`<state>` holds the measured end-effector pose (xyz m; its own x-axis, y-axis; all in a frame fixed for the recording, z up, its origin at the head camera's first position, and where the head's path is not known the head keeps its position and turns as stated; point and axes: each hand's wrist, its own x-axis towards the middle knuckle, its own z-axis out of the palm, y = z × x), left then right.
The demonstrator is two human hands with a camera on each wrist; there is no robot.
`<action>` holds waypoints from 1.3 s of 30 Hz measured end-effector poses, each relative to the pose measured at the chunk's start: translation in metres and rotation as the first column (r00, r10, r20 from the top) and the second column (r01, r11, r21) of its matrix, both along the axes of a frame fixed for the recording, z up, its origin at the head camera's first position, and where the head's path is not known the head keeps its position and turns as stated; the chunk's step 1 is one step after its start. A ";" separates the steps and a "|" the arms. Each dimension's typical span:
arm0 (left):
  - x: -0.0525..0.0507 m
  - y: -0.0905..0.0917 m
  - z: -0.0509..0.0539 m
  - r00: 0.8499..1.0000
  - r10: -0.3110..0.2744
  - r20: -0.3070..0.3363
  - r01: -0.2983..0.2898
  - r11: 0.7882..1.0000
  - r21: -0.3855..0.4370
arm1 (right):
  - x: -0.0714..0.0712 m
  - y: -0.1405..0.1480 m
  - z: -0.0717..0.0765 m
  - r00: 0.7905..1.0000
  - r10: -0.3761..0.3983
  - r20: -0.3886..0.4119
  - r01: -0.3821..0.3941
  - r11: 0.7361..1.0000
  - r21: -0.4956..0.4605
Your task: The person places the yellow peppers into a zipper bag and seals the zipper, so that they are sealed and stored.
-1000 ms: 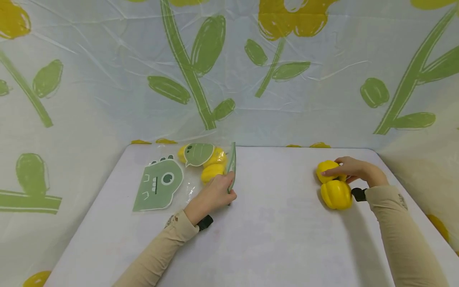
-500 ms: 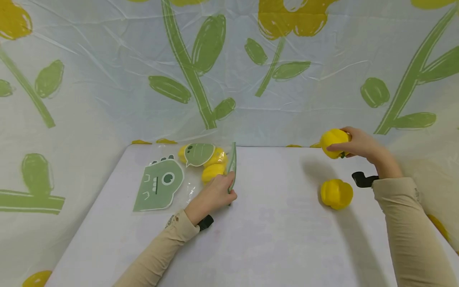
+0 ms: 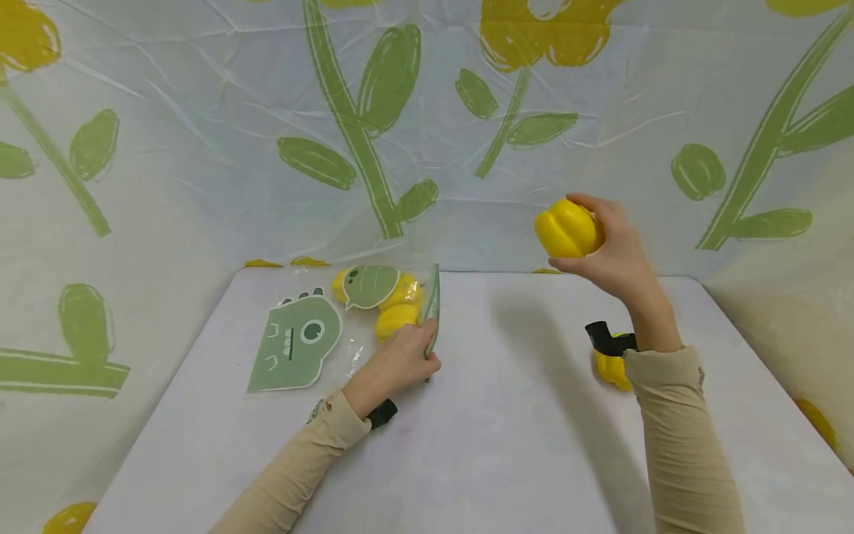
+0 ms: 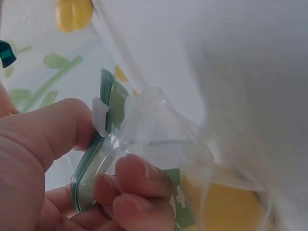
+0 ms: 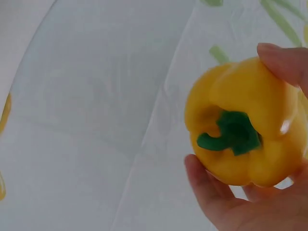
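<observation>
While left hand pinches green edge of clear bag, right hand grips yellow pepper aloft, right of bag; another pepper farther right, partly hidden.

Free to pass low over the table, between the left hand and the right sleeve. Blocked at left by the clear bag, higher up by the held pepper, at right by the second pepper, partly hidden.
</observation>
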<state>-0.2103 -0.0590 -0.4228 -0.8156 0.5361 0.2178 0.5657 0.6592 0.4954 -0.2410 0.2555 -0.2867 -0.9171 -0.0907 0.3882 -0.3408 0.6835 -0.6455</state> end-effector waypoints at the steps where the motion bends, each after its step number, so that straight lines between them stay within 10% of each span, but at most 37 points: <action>1: 0.000 0.000 0.000 1.000 -0.001 0.001 0.001 1.000 -0.003 | 0.000 -0.007 -0.004 0.999 0.007 -0.035 -0.007 1.000 -0.012; 10: -0.001 0.000 0.001 0.999 -0.002 0.035 0.002 1.000 -0.010 | -0.009 -0.059 -0.057 0.941 0.214 -0.263 -0.223 0.975 -0.003; 23: -0.003 0.000 0.005 0.997 -0.008 0.071 0.010 1.000 -0.019 | -0.019 -0.093 -0.138 0.941 0.324 0.095 -0.325 0.946 -0.008; 39: -0.002 -0.002 0.004 0.999 -0.023 0.041 0.024 0.999 -0.024 | -0.015 -0.117 -0.150 0.899 0.407 0.163 -0.411 0.911 -0.008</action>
<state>-0.2120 -0.0611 -0.4184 -0.8109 0.5597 0.1710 0.5605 0.6587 0.5020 -0.2555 0.1389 -0.4371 -0.8459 -0.4792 0.2344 -0.4895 0.5226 -0.6981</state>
